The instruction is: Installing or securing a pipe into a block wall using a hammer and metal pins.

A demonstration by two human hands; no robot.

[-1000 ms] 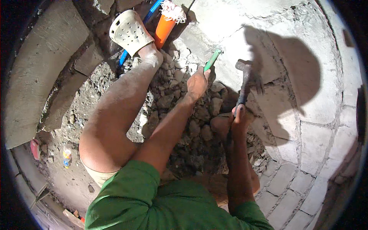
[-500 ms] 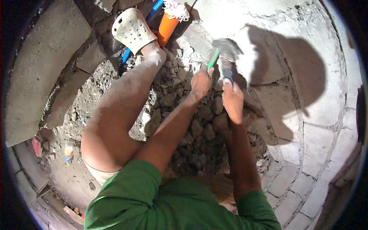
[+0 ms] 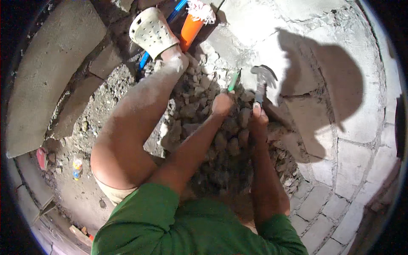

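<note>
My left hand (image 3: pixel 222 104) is closed around a green-handled chisel (image 3: pixel 233 81), whose tip points up toward the broken edge of the pale concrete slab (image 3: pixel 259 55). In my right hand (image 3: pixel 257 121) is a claw hammer (image 3: pixel 263 75), gripped by its dark handle. Its head, slightly smeared by motion, is just right of the chisel and apart from it. Under both hands lies a heap of broken rubble (image 3: pixel 225 131).
My bent left leg (image 3: pixel 140 110), in a cream clog (image 3: pixel 154 33), stretches across the left. Beside the clog stand an orange tapered object (image 3: pixel 191 30) with whitish cloth on top and a blue pipe (image 3: pixel 176 10). A small bottle (image 3: pixel 77 169) is at lower left; paving blocks (image 3: pixel 314 199) at lower right.
The hammer head has come away from the chisel's top, down and to the right. My left hand and the chisel have shifted slightly downward.
</note>
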